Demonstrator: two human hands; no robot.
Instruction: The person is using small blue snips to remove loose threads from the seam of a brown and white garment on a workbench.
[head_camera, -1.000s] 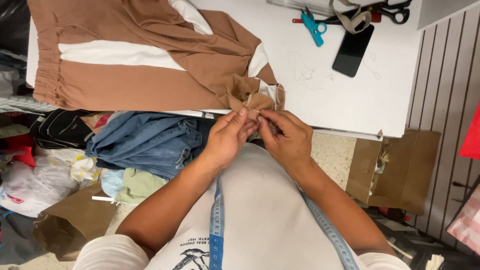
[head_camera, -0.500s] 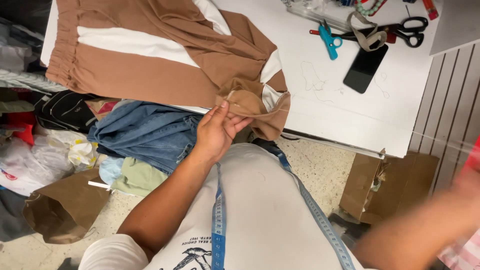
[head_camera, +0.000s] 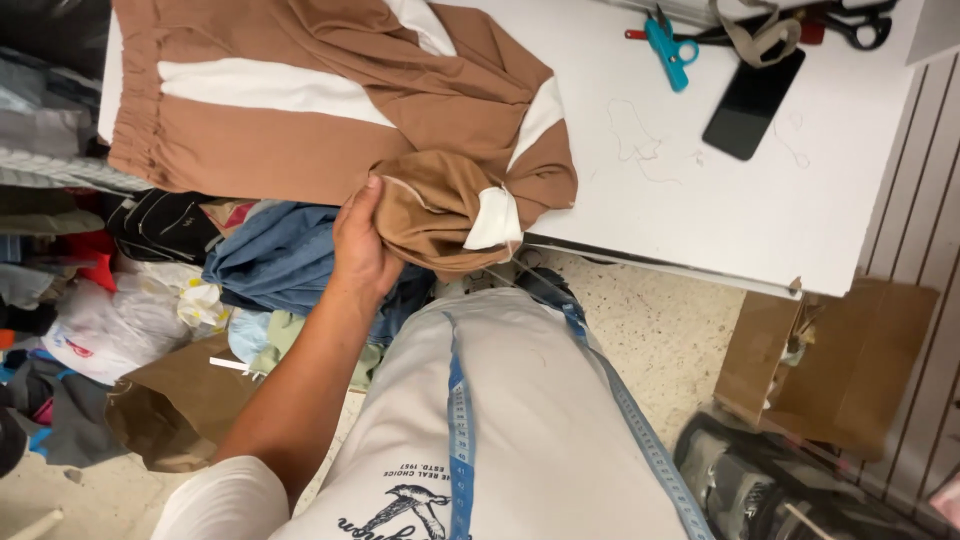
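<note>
the left hand (head_camera: 358, 240) is closed on a bunched fold of the brown and white trousers (head_camera: 330, 110), gripping the cloth at the near edge of the white desk (head_camera: 720, 215). the gathered leg end, with a white patch showing, hangs just over that edge, and a thin thread runs down from it toward the person's body. the rest of the trousers lies spread flat on the desk, waistband toward the far left corner. the right hand is out of the picture.

on the desk to the right of the trousers and well apart from them lie a black phone (head_camera: 752, 102), blue thread snippers (head_camera: 670, 48) and black scissors (head_camera: 858, 24) at the far edge, with loose threads between the phone and the trousers. below the desk's near edge, beside the left hand, sits a heap of blue denim (head_camera: 275, 262). a blue tape measure (head_camera: 460, 430) hangs down the person's white shirt. a brown cardboard box (head_camera: 830, 350) stands on the floor under the desk's right corner.
</note>
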